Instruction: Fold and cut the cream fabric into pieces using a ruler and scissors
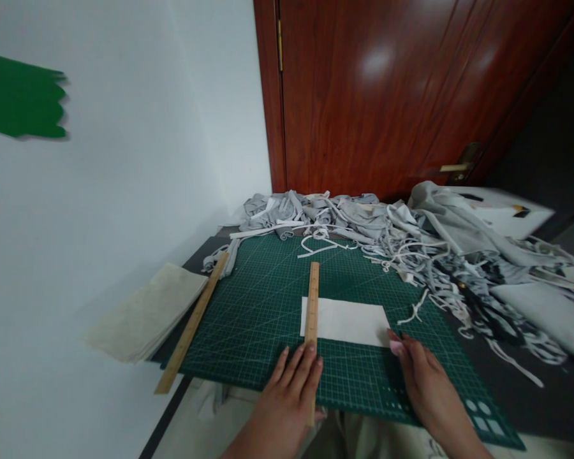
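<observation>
A white rectangular piece of fabric (349, 322) lies flat on a green cutting mat (263, 306). A short wooden ruler (312, 306) lies across the piece's left end, running away from me. My left hand (287, 395) rests flat on the near end of this ruler, fingers spread. My right hand (423, 382) lies on the mat with its fingertips touching the lower right corner of the white piece. Neither hand grips anything.
A long wooden ruler (194, 322) lies along the mat's left edge. Cream fabric sheets (146, 312) are stacked at the left. A heap of grey fabric and cut strips (411, 236) covers the back and right. A wooden door (387, 95) stands behind.
</observation>
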{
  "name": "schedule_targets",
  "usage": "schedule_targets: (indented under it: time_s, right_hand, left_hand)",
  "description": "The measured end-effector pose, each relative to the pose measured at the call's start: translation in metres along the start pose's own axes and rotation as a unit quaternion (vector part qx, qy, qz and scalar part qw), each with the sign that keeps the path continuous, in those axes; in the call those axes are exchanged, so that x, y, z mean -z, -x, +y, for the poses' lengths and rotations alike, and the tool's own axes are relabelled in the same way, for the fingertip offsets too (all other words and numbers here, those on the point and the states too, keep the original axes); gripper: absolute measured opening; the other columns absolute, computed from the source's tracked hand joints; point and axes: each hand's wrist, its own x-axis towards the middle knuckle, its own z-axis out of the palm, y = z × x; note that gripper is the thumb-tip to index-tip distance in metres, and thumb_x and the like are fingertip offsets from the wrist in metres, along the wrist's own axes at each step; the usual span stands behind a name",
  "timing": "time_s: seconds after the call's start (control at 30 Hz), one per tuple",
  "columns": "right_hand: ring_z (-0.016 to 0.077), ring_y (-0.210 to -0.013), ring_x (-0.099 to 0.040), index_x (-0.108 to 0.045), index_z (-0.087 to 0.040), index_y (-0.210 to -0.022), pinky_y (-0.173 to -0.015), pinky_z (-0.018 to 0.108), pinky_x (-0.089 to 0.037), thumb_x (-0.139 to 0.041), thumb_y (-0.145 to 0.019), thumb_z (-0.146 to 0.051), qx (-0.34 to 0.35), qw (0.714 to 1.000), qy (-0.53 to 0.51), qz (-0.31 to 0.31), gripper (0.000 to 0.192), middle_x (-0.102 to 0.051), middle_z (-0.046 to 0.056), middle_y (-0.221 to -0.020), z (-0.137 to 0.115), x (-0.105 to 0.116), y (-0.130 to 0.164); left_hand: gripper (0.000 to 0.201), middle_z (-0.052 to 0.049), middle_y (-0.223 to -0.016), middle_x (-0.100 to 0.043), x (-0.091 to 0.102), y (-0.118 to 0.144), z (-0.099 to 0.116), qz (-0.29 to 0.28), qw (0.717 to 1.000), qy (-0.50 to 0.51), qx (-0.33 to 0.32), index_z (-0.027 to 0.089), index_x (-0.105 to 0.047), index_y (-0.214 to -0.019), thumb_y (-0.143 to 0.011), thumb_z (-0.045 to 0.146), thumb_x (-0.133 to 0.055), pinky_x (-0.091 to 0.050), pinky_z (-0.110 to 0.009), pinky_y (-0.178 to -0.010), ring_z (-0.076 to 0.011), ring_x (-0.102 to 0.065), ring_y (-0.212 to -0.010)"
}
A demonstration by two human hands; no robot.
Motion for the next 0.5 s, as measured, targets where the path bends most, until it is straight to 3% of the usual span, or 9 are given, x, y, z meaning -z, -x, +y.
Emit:
schedule_targets:
  time_s: [0.23, 0.5]
  right_hand:
    - [0.0273, -0.1, -0.062, -0.054, -0.022, -0.107, -0.091, 0.046, -0.048, -0.031, -0.095, -0.052, -0.008, 1.0, 0.001, 0.003, 0.04, -0.066, 0.013, -0.109, 0.001, -0.001, 0.002]
    - [0.0284, -0.105, -0.059, -0.052, -0.022, -0.107, -0.095, 0.049, -0.045, -0.031, -0.095, -0.051, -0.014, 1.0, -0.02, -0.012, 0.037, -0.064, 0.014, -0.114, 0.004, -0.002, 0.002]
  left_hand:
    - [0.068, -0.013, -0.152, -0.023, 0.004, -0.002, 0.007, -0.014, 1.0, 0.011, 0.006, 0.018, -0.028, -0.146, -0.089, 0.042, -0.057, -0.026, -0.053, -0.113, -0.031, -0.021, -0.14]
    - [0.068, -0.012, -0.153, -0.024, 0.01, 0.003, 0.001, -0.026, 0.999, 0.026, 0.003, 0.019, -0.027, -0.147, -0.09, 0.048, -0.053, -0.02, -0.055, -0.114, -0.03, -0.02, -0.141]
